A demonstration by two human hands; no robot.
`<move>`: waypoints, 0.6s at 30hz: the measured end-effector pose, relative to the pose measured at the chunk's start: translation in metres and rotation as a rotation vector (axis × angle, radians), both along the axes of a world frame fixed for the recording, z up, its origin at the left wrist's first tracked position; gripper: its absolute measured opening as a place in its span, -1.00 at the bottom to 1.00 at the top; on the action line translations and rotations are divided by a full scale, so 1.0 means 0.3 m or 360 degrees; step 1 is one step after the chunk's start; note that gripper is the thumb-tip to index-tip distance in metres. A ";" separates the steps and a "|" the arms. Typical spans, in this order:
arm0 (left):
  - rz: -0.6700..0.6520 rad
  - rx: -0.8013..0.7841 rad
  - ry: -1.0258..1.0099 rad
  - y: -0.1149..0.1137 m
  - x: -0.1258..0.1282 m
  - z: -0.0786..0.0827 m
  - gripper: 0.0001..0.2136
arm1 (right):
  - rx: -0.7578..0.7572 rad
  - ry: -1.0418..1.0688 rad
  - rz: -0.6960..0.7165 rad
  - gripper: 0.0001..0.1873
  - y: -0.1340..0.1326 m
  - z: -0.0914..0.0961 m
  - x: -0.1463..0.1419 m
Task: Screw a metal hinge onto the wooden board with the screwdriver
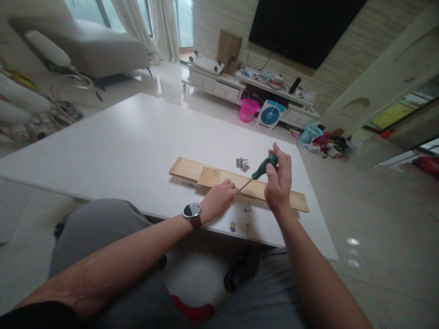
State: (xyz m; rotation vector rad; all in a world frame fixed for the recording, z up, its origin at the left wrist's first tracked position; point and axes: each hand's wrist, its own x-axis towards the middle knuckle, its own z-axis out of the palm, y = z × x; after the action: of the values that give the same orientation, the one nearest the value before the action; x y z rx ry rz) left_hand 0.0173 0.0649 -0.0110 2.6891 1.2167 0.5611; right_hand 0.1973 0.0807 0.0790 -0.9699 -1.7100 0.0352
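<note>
Your hands at a wooden board [192, 170] on a white bench [120, 146] in a living room.
Your right hand [278, 180] is closed around the green screwdriver [263, 168], whose tip slants down to the board beside your left hand [219, 197]; that hand's fingers curl at the tip and press on the wood. Small metal hinges [242, 163] lie just behind the board. Beyond the bench: glossy tiled floor [377, 219], grey sofa [99, 48], low TV cabinet [219, 87], pink basket [248, 109].

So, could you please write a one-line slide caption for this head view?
Right hand tilts a green-handled screwdriver toward a wooden plank steadied by the left hand.
</note>
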 end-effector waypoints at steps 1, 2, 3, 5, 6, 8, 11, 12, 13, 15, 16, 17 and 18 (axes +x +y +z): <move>0.0001 0.0001 -0.0001 0.000 0.000 0.000 -0.89 | -0.0005 -0.0010 0.0049 -0.47 0.001 0.001 0.001; 0.0002 0.0000 -0.0002 -0.001 0.000 0.000 -0.89 | -0.0008 -0.0018 0.0072 -0.45 0.001 0.002 0.001; 0.0006 -0.0002 -0.0004 -0.001 0.000 0.000 -0.89 | -0.0010 -0.0021 0.0062 -0.46 0.000 0.003 0.002; 0.0011 -0.0003 -0.0011 -0.002 0.000 0.000 -0.89 | -0.0011 0.0002 -0.0019 -0.56 -0.004 0.004 0.001; 0.0012 -0.0002 -0.0018 -0.002 0.000 0.000 -0.89 | -0.0010 0.0026 -0.0066 -0.62 -0.006 0.005 0.001; 0.0016 -0.0004 -0.0030 -0.003 0.000 0.001 -0.89 | -0.0025 0.0066 -0.0114 -0.67 -0.007 0.003 0.000; 0.0016 -0.0012 -0.0027 -0.005 -0.001 0.003 -0.90 | -0.0084 0.0044 -0.0033 -0.54 -0.002 -0.004 0.001; 0.0015 -0.0012 -0.0019 -0.006 -0.001 0.005 -0.90 | -0.0096 0.0026 -0.0007 -0.50 -0.001 -0.007 0.002; 0.0016 -0.0013 -0.0012 -0.006 -0.001 0.007 -0.90 | -0.0094 0.0016 0.0000 -0.48 0.000 -0.008 0.003; 0.0023 -0.0015 -0.0004 -0.007 -0.001 0.009 -0.89 | -0.0052 0.0034 -0.0047 -0.53 0.000 -0.010 0.004; 0.0027 -0.0020 -0.0004 -0.007 0.000 0.010 -0.89 | -0.0026 0.0053 -0.0083 -0.57 -0.002 -0.009 0.005; 0.0029 -0.0026 -0.0004 -0.007 -0.001 0.010 -0.89 | -0.0006 0.0068 -0.0115 -0.60 -0.003 -0.008 0.005; 0.0027 -0.0031 -0.0004 -0.006 -0.001 0.009 -0.89 | 0.0004 0.0074 -0.0136 -0.63 -0.006 -0.006 0.005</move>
State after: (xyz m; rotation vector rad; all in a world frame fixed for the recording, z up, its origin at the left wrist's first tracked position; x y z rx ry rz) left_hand 0.0170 0.0631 -0.0082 2.6636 1.2388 0.5518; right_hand 0.1989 0.0790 0.0771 -1.0317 -1.6241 -0.0006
